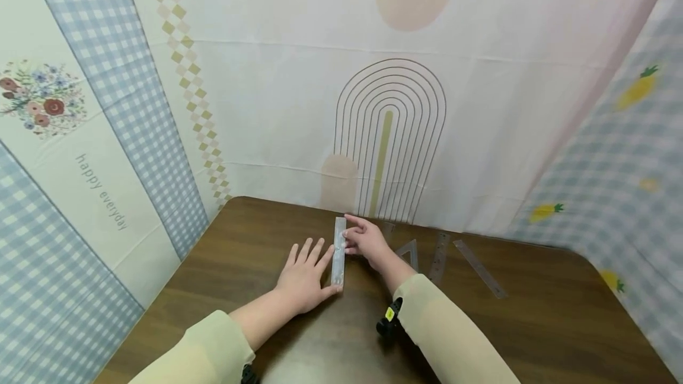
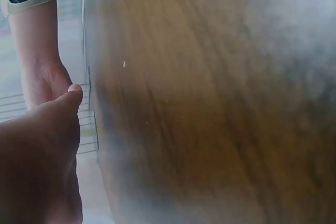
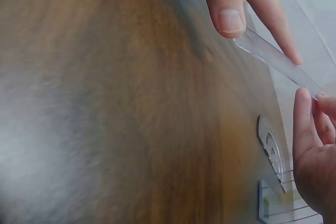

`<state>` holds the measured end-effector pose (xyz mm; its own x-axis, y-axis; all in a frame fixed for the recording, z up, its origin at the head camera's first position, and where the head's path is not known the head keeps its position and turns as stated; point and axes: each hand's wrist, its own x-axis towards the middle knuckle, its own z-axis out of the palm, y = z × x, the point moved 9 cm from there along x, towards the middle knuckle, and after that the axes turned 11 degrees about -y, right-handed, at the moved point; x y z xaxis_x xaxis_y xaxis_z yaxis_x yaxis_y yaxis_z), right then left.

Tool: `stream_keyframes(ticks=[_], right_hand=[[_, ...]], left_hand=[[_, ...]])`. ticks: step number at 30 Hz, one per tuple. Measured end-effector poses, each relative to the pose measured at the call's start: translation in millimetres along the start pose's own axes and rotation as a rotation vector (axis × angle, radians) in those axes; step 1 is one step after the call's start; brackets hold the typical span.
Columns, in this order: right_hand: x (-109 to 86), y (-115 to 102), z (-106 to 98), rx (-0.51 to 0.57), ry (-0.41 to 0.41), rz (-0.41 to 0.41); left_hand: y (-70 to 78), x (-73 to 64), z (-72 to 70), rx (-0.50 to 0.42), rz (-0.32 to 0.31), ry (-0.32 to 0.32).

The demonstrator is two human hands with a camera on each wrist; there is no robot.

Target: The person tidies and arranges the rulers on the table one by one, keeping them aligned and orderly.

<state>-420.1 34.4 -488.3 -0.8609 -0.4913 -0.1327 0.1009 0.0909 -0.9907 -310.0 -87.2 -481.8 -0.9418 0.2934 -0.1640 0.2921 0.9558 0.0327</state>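
Note:
A narrow clear plastic ruler lies lengthwise between my hands near the back of the table. My right hand pinches it near its far end, thumb and fingers at the right edge. On the other side, my left hand has its fingers spread, the index finger touching the left edge and the thumb at the near end. The right wrist view shows the ruler edge-on, with the left thumb at its near end. The left wrist view hides the ruler; the left hand fills its lower left.
Right of my right hand lie a clear set square, a wide clear ruler and a narrow slanting ruler. A curved clear protractor shows in the right wrist view. Patterned cloth hangs behind the brown table.

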Motion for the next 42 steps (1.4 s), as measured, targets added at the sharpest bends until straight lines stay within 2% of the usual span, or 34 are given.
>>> stream_keyframes(ticks=[15,28,42], right_hand=[[-27.9,3,-1,0.043,0.042,0.008],[-50.6,11,4,0.076,0.065,0.007],[-66.2,25,15,0.093,0.062,0.014]], left_hand=[[12.1,-11.1,-1.8,0.055,0.087,0.035],[18.1,-22.2,4.3,0.045,0.145,0.026],[23.3,-41.1,7.5,0.043,0.179,0.004]])
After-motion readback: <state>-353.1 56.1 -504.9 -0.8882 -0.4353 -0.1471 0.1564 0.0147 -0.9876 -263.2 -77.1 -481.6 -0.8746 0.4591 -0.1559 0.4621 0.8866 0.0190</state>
